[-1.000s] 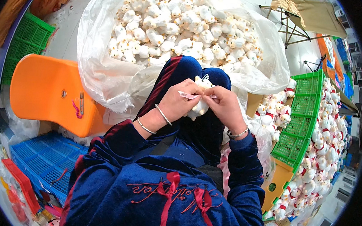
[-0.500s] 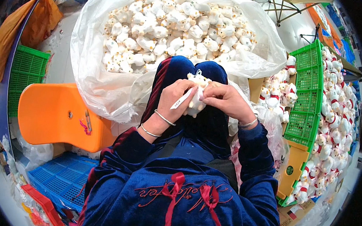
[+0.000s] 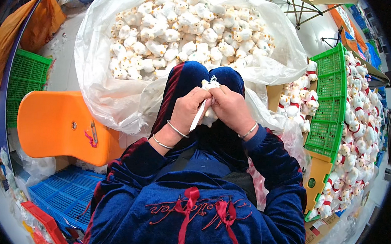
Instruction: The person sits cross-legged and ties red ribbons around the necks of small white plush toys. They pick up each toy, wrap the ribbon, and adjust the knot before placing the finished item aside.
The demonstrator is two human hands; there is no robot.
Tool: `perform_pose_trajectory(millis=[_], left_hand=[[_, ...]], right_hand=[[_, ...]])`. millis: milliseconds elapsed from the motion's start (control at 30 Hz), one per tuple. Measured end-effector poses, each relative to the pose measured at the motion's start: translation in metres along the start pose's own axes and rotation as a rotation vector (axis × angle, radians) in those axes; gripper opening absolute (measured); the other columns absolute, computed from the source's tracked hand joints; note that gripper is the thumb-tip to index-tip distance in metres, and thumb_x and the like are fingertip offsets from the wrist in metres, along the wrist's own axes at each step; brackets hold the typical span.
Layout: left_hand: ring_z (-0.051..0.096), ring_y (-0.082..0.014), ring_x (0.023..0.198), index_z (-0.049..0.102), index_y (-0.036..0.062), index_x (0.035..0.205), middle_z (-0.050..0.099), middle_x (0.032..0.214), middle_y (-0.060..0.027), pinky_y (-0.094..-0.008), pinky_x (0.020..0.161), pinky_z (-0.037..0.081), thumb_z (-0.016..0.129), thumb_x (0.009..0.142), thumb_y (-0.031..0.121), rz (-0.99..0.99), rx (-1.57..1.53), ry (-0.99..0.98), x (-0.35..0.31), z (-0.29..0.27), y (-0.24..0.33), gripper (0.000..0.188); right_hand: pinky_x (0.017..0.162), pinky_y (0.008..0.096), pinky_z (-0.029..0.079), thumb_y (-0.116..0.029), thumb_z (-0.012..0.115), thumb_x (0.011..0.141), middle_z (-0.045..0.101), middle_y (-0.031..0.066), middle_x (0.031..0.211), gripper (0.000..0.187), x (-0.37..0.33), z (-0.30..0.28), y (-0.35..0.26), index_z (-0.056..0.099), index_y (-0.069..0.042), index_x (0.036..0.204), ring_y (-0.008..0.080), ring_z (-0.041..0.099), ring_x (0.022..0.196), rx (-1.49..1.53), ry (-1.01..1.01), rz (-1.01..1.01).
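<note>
Between my knees, both hands are closed together around a small white plush toy (image 3: 209, 117) with a thin string loop at its top. My left hand (image 3: 188, 107) grips the toy's left side, and a narrow white tag (image 3: 196, 117) hangs down beside its fingers. My right hand (image 3: 234, 110) pinches at the toy's upper part, its fingertips touching those of the left. The hands hide most of the toy's head and front. Beyond my knees lies a big clear plastic bag (image 3: 94, 63), spread wide around a heap of similar white plush toys (image 3: 184, 29).
At left stands an orange chair (image 3: 48, 122) with a small metal tool (image 3: 94, 132) on its seat. A blue crate (image 3: 63, 194) lies below it. To the right, a green crate (image 3: 328, 100) stands beside many white toys with red neckbands (image 3: 358, 130). A cardboard box (image 3: 273, 96) holds more.
My right hand has moved left and turned inward against the left hand, covering more of the toy. The white tag now hangs steeper and shows edge-on.
</note>
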State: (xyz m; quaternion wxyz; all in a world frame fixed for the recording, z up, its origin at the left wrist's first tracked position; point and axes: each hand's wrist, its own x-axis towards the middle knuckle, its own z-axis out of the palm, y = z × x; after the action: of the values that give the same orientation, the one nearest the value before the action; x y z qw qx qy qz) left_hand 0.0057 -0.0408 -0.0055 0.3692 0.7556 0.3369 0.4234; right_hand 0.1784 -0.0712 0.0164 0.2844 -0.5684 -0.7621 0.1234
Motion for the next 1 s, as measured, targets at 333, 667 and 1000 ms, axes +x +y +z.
perform_pose_trajectory(millis=[333,667,1000], left_hand=[[0.071,-0.0258,0.080,0.068,0.0024,0.095,0.069,0.093,-0.0126,-0.0333,0.070,0.056,0.074,0.090,0.003,-0.001,0.000,-0.026,-0.004,-0.004,0.002,0.009],[0.070,-0.0285,0.079,0.067,0.0030,0.094,0.068,0.094,-0.0117,-0.0347,0.068,0.056,0.072,0.090,0.004,-0.008,0.014,-0.038,-0.002,-0.009,0.005,0.007],[0.070,-0.0296,0.081,0.066,0.0032,0.094,0.066,0.093,-0.0117,-0.0356,0.069,0.056,0.072,0.090,0.004,0.004,0.027,-0.027,-0.001,-0.009,0.004,0.008]], right_hand=[[0.066,0.0399,0.053,-0.010,0.068,0.088,0.069,0.0174,0.077,0.012,0.014,-0.051,0.009,0.067,0.002,0.087,0.0313,0.069,0.071,0.357,-0.321,0.274],[0.073,0.0220,0.048,-0.001,0.059,0.096,0.064,0.0028,0.092,0.009,-0.003,-0.038,0.016,0.058,-0.001,0.105,0.0074,0.057,0.079,0.974,-0.139,0.557],[0.059,0.0234,0.041,-0.015,0.060,0.100,0.056,-0.0050,0.078,0.014,0.001,-0.065,0.025,0.066,-0.003,0.095,0.0052,0.050,0.066,0.642,-0.436,0.604]])
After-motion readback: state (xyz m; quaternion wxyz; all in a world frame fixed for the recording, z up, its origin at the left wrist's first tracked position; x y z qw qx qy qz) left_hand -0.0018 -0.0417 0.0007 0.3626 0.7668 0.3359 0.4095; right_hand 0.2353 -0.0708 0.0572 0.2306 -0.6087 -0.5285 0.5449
